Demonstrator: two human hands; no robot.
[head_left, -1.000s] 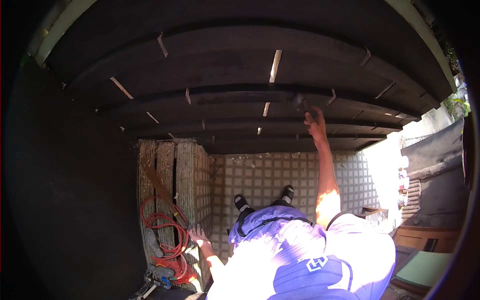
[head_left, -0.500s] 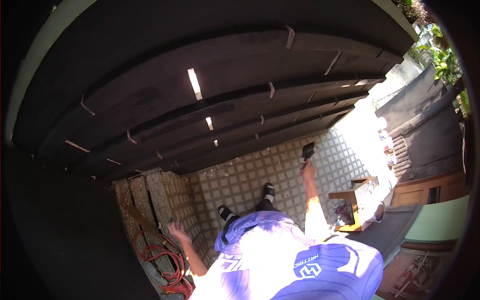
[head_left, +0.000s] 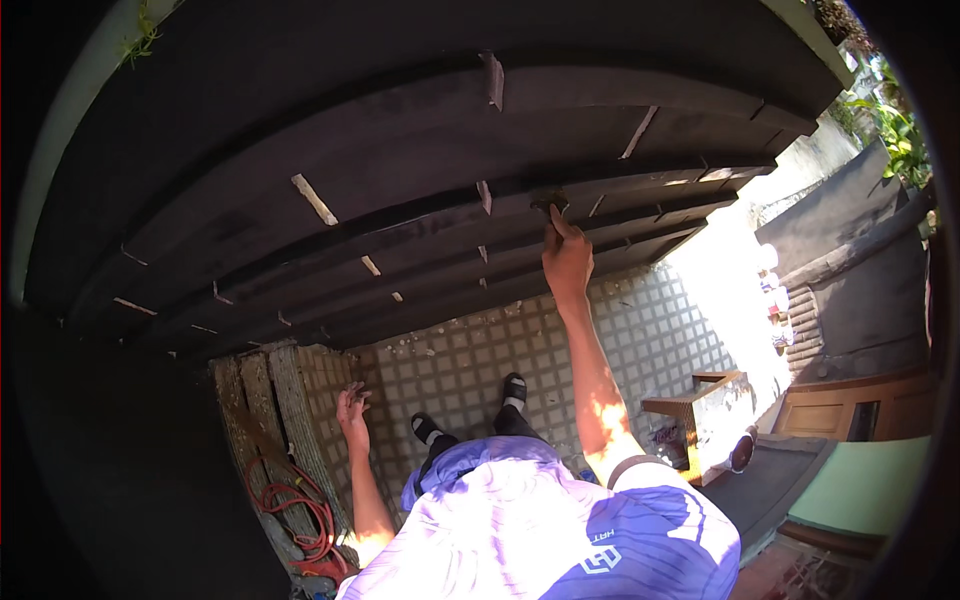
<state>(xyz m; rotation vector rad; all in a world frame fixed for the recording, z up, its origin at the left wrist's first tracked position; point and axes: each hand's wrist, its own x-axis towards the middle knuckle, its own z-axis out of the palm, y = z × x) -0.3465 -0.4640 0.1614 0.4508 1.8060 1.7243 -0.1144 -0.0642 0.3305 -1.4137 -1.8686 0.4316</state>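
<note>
My right hand [head_left: 568, 262] is closed on a dark, flat-headed paintbrush [head_left: 549, 200]. I reach up and forward with it, and its head is at a ridge of the dark wall [head_left: 420, 130]. Pale narrow marks show along the wall's stepped ridges, one of them a little left of the brush. The brush's dark head barely stands out against the wall. Low on the left, my left hand [head_left: 352, 408] is held away from my body with fingers loosely apart and nothing in them. It is nearest to the stacked ribbed boards [head_left: 300, 400].
A red hose or cord [head_left: 312, 520] lies coiled by the boards. Under my sandalled feet is a tiled floor [head_left: 470, 350]. On the right stand a small wooden stool or table [head_left: 690, 430] and a wooden door [head_left: 830, 410]. Bright sunlight washes out the far right.
My right hand has moved up and forward with the brush, from above the floor to the wall. The left hand has shifted slightly forward. The view has shifted too.
</note>
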